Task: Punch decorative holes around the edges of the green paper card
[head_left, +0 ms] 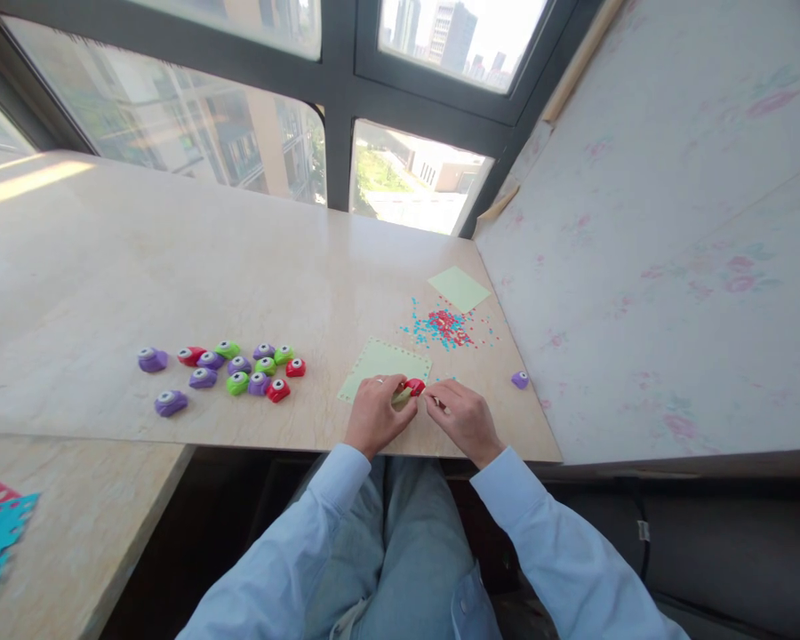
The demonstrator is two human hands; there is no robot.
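In my left hand (378, 411) is a small red craft punch (414, 387), gripped between thumb and fingers just above the table's front part. A pale green piece (402, 396) shows at the punch, partly hidden by my fingers. My right hand (462, 418) is close on the right, thumb and fingertips pinched together near the punch; what they hold, if anything, is too small to make out. Behind my left hand lies a light green sheet of paper (383, 363) with small holes punched along its edges.
Purple, green and red craft punches (238, 365) stand grouped on the left, and one purple punch (520, 380) sits by the wall. Red and blue paper bits (445, 328) lie heaped near another green sheet (460, 289). Punched blue paper (4, 547) rests at lower left.
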